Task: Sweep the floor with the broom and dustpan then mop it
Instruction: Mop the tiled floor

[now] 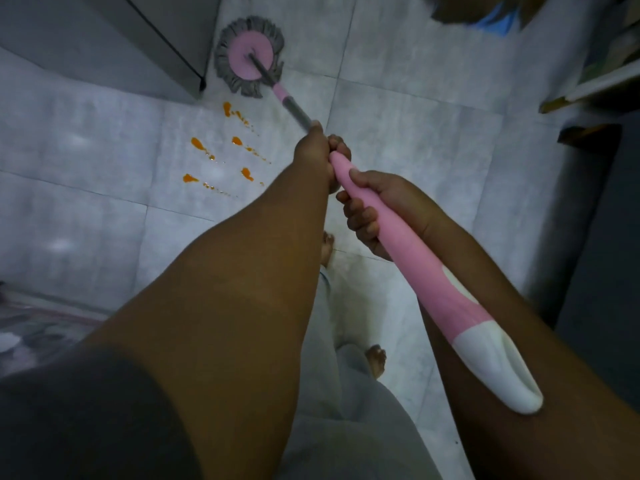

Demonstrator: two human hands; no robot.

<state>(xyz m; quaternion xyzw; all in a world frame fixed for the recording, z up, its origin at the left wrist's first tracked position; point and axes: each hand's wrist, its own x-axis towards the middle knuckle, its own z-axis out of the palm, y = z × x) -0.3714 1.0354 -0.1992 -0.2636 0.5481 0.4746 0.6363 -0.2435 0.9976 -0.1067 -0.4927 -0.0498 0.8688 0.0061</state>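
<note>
Entry: I read this as the mopping stage, since the mop is in hand and no broom or dustpan is in view.

Mop head [247, 57], a pink disc with a grey fringe, lies flat on the floor [415, 133] just beside the black foot [202, 85] of a grey cabinet [104, 46]. Its metal shaft [296, 110] runs back toward the camera into a long pink handle [408, 258] with a white end.

Left grip [320, 154] is wrapped round the handle's front end, where pink meets metal. Right grip [377, 206] is wrapped round the pink section just behind it, thumb laid on top. Both hold the mop.

Orange splashes [197, 143], several blobs with trailing droplets, sit on the tile between the mop head and the bare feet [375, 358], left of the shaft. The head lies beyond them and touches none.

Stroke as I would run it:
- draw the head back and leftward over the splashes, disc kept flat so the whole fringe bears
- press down through the left grip, steer with the right
- overlap passes, outer droplets inward, so the orange is not dragged over clean tile
- mind the cabinet foot; the fringe could snag there
- one pass may only smear; I expect a rinse is needed

Patterned rug [41, 323] at lower left, well apart from the spill
</note>
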